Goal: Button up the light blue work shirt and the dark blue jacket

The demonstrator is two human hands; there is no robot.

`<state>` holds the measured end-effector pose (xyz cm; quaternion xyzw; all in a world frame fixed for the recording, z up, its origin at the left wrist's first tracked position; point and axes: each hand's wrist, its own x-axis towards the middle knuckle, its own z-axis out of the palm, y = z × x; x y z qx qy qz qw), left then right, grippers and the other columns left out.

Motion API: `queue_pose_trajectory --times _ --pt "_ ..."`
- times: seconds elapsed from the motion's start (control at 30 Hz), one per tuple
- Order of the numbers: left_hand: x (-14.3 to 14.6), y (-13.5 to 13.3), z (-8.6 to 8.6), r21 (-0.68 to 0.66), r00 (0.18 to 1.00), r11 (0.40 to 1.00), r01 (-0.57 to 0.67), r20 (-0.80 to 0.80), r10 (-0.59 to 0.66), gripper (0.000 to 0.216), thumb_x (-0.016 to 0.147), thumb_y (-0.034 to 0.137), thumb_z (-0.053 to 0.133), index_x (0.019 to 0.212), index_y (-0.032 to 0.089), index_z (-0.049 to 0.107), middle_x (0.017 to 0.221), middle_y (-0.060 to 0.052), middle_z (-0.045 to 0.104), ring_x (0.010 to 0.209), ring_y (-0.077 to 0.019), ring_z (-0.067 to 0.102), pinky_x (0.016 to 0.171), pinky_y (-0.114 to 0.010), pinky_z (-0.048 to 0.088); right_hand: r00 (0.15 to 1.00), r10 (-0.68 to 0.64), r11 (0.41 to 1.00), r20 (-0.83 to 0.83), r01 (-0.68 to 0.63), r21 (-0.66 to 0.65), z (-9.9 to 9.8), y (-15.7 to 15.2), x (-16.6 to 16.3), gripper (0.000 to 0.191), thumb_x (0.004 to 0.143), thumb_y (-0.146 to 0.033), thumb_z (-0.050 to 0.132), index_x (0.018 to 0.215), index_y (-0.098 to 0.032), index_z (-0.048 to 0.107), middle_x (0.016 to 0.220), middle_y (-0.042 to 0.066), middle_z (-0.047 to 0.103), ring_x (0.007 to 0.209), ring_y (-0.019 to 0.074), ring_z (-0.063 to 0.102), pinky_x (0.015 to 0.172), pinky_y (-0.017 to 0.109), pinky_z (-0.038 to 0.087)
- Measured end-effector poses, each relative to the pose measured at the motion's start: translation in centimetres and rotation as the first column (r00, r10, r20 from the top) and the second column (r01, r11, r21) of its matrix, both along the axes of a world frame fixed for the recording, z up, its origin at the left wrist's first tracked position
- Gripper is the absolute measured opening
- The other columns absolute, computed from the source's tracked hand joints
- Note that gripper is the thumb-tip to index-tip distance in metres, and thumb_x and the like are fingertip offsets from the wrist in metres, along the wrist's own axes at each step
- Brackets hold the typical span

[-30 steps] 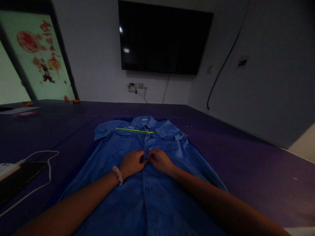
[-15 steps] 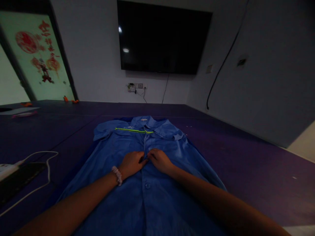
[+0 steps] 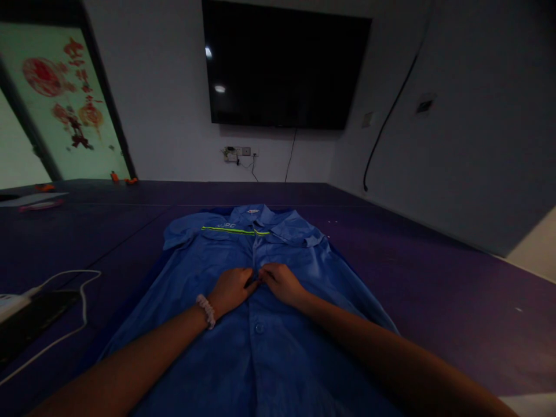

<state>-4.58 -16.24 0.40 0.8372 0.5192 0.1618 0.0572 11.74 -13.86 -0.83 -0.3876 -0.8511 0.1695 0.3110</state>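
A blue work shirt (image 3: 243,347) with a yellow-green stripe across the chest lies flat, front up, on a dark purple table (image 3: 434,278). My left hand (image 3: 232,288), with a pale bead bracelet at the wrist, and my right hand (image 3: 282,282) meet at the shirt's front placket, mid-chest. Both have their fingers curled and pinched onto the cloth edge where the two sides meet. A fastened button (image 3: 259,328) shows just below the hands.
At the left edge lie a white charger (image 3: 11,302) with a looping white cable (image 3: 73,278) and a dark flat object (image 3: 30,321). A black screen (image 3: 284,63) hangs on the far wall. Papers (image 3: 30,200) rest at the far left.
The hands stay at the same spot on the placket. The view has shifted slightly, nothing else has moved.
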Motion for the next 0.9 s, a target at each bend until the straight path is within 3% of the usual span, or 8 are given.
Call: queue_pose_trajectory --times 0.47,0.9 --pt "-0.02 -0.12 -0.11 0.030 0.999 0.999 0.022 -0.027 -0.021 0.027 0.085 0.037 0.040 0.074 0.016 0.054 0.067 -0.004 0.060 0.061 -0.0147 0.054 0.054 -0.024 0.031 0.999 -0.027 0.999 0.036 0.026 0.032 0.42 -0.28 -0.19 0.023 0.083 -0.015 0.044 0.063 -0.015 0.054 0.059 -0.001 0.051 0.056 0.0093 0.047 0.053 0.021 0.031" --pt "-0.03 -0.02 -0.12 0.006 0.998 0.998 0.061 -0.022 -0.060 0.027 0.087 0.033 0.036 0.076 0.016 0.054 0.073 -0.006 0.061 0.065 -0.0157 0.055 0.055 -0.024 0.031 0.999 -0.022 1.000 0.034 0.022 0.016 0.30 -0.26 -0.09 0.020 0.082 -0.017 0.044 0.065 -0.015 0.053 0.060 -0.001 0.052 0.056 0.0096 0.047 0.053 0.020 0.031"
